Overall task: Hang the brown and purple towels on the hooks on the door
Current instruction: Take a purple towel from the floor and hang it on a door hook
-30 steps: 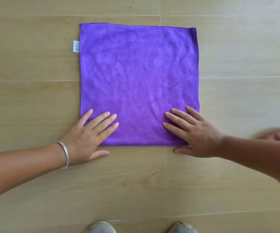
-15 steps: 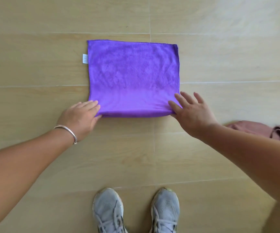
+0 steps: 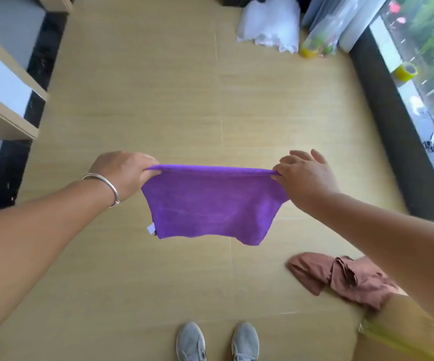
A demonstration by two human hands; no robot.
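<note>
**Purple towel held folded above the floor**

Containers: no bin, basket or box can be made out. A pile of white plastic bags (image 3: 269,23) lies at the upper centre-right of the frame; their contents cannot be read. A clear wrapped roll (image 3: 320,35) leans beside them, its contents blurred.

Hidden or cut off: the door and hooks do not appear. The shelves (image 3: 0,87) at upper left are cut by the frame edge. The right forearm covers part of the brown towel (image 3: 340,278), which lies crumpled on the floor (image 3: 158,100) at lower right. A yellow tape roll (image 3: 405,71) sits on the window ledge at upper right. The small dark item lower on the ledge is too small to identify. The shoes (image 3: 218,341) are cut by the bottom edge.

Task item: the purple towel (image 3: 210,204) hangs mid-frame, clear of the floor, folded over along its top edge. The left hand (image 3: 124,173) grips the top left corner with curled fingers. The right hand (image 3: 304,175) pinches the top right corner, its other fingers raised. The hands are well apart, the towel stretched between them. A white tag (image 3: 150,228) shows at its lower left.
</note>
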